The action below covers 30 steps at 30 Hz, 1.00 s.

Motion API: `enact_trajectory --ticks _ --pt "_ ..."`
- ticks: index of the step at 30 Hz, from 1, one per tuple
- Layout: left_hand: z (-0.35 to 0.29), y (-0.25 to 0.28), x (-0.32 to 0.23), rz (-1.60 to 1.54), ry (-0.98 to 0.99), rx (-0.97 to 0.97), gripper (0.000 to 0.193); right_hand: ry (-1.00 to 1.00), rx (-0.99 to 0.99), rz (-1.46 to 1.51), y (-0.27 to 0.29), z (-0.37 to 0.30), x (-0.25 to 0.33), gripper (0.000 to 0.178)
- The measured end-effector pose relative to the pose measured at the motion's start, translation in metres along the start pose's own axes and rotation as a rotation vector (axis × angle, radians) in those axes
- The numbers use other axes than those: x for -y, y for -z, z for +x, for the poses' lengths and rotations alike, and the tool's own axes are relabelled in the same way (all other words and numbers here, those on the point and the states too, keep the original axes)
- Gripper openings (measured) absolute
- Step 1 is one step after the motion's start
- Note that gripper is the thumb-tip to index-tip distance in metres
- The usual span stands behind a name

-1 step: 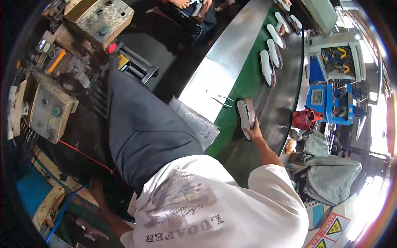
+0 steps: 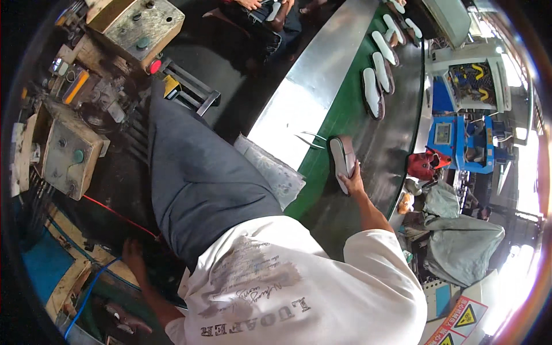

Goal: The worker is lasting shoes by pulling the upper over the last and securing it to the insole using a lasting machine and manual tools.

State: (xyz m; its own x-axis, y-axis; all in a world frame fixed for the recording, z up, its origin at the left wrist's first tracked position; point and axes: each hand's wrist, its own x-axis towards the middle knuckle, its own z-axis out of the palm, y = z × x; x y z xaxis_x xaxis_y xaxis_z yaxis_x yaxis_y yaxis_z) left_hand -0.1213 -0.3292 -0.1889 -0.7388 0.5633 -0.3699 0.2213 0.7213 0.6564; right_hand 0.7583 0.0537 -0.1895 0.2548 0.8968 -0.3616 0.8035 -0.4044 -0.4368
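On the conveyor belt at right of centre, a brown shoe lies with its pale sole upward. My right hand is closed round its near end. My left hand is low at the left, in shadow beside the dark machine; its fingers are too dim and blurred to make out. A pair of thin metal tweezers rests on the edge of the belt, just left of the shoe. Farther along the belt lie several other brown shoes with white soles up.
A shiny metal ledge borders the green belt. A patterned cloth pad lies near my lap. Control boxes with buttons stand at left. Another person's hands hold a shoe at the top. A blue machine stands at right.
My left hand has moved slightly up and shows more clearly. My right hand and its shoe have barely shifted.
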Motion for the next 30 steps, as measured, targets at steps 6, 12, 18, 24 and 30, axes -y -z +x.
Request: enact_trajectory --ticks 6,12,18,24,30 --pt "0.040 -0.108 -0.256 -0.413 -0.303 0.181 0.038 -0.028 0.063 0.754 0.004 -0.022 0.071 0.075" --pt "-0.047 -0.253 -0.446 -0.383 -0.729 0.809 0.076 -0.103 0.161 1.381 -0.018 -0.065 0.241 0.083" --pt "-0.061 -0.270 -0.491 -0.620 -0.597 0.619 0.054 0.088 0.602 1.385 -0.057 -0.088 0.408 0.060" --pt "-0.048 -0.184 -0.428 -0.389 -0.531 0.259 0.040 0.169 0.899 1.169 -0.093 -0.122 0.474 0.070" --pt "-0.059 -0.127 -0.382 -0.856 -0.293 0.502 0.055 0.279 1.150 0.962 -0.110 -0.147 0.474 0.075"
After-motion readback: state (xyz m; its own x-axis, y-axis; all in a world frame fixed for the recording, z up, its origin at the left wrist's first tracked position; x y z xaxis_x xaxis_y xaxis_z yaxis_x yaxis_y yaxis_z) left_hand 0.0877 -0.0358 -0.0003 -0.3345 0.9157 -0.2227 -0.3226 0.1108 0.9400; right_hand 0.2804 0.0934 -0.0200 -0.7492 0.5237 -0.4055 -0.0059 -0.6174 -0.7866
